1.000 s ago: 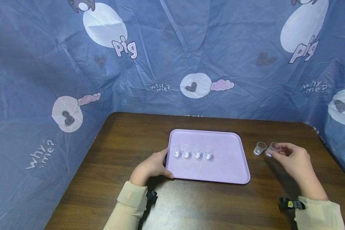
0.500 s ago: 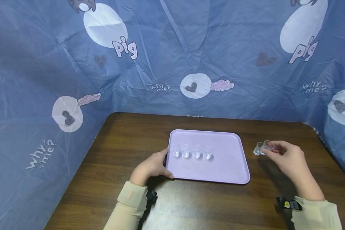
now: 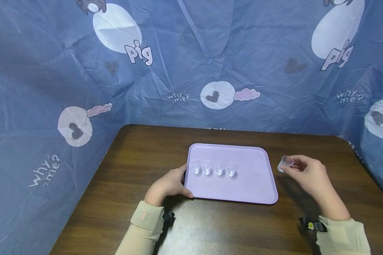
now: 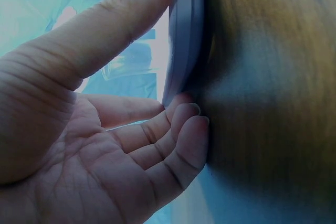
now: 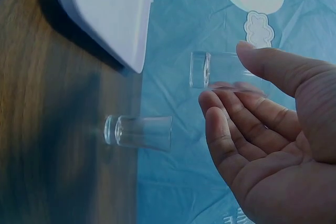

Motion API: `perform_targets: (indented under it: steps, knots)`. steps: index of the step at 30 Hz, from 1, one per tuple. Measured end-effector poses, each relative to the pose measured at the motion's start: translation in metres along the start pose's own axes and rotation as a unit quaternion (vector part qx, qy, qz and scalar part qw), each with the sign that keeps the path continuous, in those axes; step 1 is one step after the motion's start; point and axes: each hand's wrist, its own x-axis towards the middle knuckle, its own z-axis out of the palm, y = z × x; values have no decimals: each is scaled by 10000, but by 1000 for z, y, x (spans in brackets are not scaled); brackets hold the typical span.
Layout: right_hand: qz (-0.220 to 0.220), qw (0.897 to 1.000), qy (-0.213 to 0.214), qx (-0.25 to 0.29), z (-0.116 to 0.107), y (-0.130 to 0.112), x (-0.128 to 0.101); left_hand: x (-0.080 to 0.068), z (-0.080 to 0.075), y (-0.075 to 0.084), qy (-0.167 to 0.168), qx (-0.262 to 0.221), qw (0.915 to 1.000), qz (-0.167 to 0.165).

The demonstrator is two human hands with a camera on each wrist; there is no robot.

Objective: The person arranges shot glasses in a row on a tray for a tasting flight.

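While the right hand (image 3: pixel 307 173) hovers above the dark wooden table (image 3: pixel 140 184), its thumb and fingertips (image 5: pixel 220 98) pinch a small clear plastic cup (image 5: pixel 220 74) by the rim end, lifted clear of the wood and tilted with its base toward the tray. Just beneath that hand and slightly behind the held cup, a second clear cup (image 5: pixel 139 131) stands upright on the table by itself, apart from the fingers; from the head camera it is mostly hidden by the one in the grip. Beyond the fingertips of this hand, close by, lies the rounded right edge of a lilac plastic tray (image 3: pixel 255 184).

Over on the other side, the left hand (image 3: pixel 169 184) holds the tray's near left corner: the thumb (image 4: pixel 105 40) is laid along the top of the rim and the curled fingers (image 4: pixel 178 129) sit at the edge, against the tabletop. Just past this hand's thumb, four more clear cups (image 3: pixel 213 167) stand upright in a straight row on the tray's left half, side by side and close together, well apart from the right hand. Both forearms wear pale cream sleeves (image 3: pixel 143 223), and a dark band (image 3: pixel 312 225) sits at the right wrist
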Motion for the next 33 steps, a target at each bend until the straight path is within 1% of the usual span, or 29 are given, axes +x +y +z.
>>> perform_targets:
  steps: [5, 13, 16, 26, 33]
  knots:
    - [-60, 9997, -212, 46, 9, -7, 2, 0, 0, 0, 1, 23, 10000, -19]
    - [-183, 9975, -656, 176, 34, -21, 4, 0, -1, -1, -7, 8, 10000, 34]
    - [-177, 9965, -751, 314, 42, -24, 5, 0, -1, 0, -5, 11, 10000, 33]
    - [-161, 9942, -921, 533, 59, -31, 7, 0, -1, 1, -34, 49, 10000, -6]
    - [-141, 9922, -1085, 592, 68, -34, 9, 0, 0, 1, -39, 4, 10000, -10]
